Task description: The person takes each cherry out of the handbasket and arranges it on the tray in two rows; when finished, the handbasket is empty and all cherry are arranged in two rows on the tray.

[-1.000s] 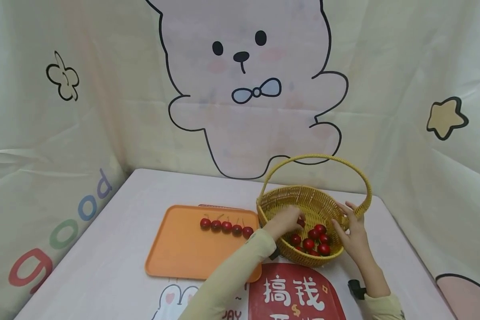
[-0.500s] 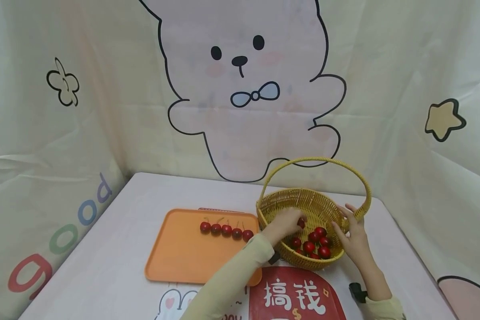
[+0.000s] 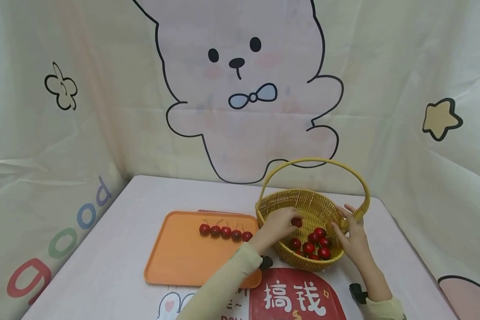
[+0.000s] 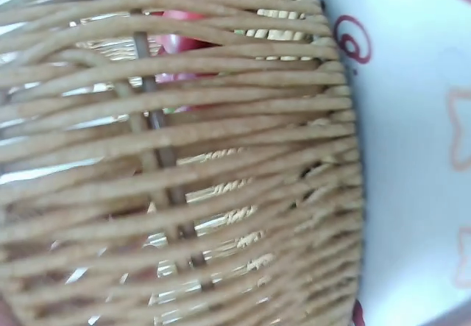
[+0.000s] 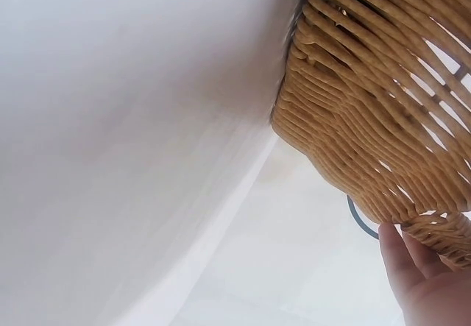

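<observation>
A yellow wicker basket (image 3: 296, 262) with a tall arched handle stands on the table, with several red cherries (image 3: 309, 247) at its near side. Over its left part, my left hand (image 3: 278, 226) pinches a single dark red cherry (image 3: 297, 222) between thumb and fingers. My right hand (image 3: 355, 235) grips the right rim near the handle's foot, its thumb toward the inside. Woven basket wall (image 4: 184, 142) fills most of the left wrist view, with red showing through gaps. Fingertips (image 5: 397, 256) touch the rim in the right wrist view.
Left of the basket lies an orange tray (image 3: 176, 258) bearing a row of several stemmed cherries (image 3: 226, 232) near its far edge. A red printed patch (image 3: 296, 293) is in front of the basket. A cloth backdrop (image 3: 240, 146) rises behind the table.
My left hand, with the cherry, has drawn back slightly left toward the basket's near left rim. The right hand keeps its hold on the rim. The head view has shifted a little.
</observation>
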Motion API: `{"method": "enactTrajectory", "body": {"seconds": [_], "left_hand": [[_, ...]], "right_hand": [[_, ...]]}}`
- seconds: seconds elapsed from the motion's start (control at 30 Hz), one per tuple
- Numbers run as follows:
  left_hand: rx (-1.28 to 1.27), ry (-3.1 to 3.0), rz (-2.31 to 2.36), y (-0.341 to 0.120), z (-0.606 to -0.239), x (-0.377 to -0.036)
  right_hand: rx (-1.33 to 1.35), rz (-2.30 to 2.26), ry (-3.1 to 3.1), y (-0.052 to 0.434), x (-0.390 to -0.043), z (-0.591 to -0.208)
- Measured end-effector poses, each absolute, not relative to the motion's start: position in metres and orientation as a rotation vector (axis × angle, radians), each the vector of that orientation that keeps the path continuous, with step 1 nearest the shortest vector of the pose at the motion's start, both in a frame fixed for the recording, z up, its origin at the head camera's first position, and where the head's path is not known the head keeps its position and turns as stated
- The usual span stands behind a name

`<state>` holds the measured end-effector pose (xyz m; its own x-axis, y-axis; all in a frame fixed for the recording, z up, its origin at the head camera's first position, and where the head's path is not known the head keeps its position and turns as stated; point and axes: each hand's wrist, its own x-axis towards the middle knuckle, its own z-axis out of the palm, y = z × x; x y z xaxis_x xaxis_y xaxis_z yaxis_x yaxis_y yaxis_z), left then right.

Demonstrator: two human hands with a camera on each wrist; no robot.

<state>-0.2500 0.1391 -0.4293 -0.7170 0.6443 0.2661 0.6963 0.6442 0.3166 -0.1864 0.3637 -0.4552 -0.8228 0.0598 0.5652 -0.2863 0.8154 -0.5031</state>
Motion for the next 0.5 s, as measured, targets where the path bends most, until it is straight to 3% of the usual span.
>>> {"method": "enactTrajectory", "body": {"seconds": [0.5], "left_hand": [[-1.116,-2.598,-0.799,0.101,-0.425,-0.234]], "right_hand": [[0.161,0.797,-2.419,0.364,-0.186,-0.456]]}}
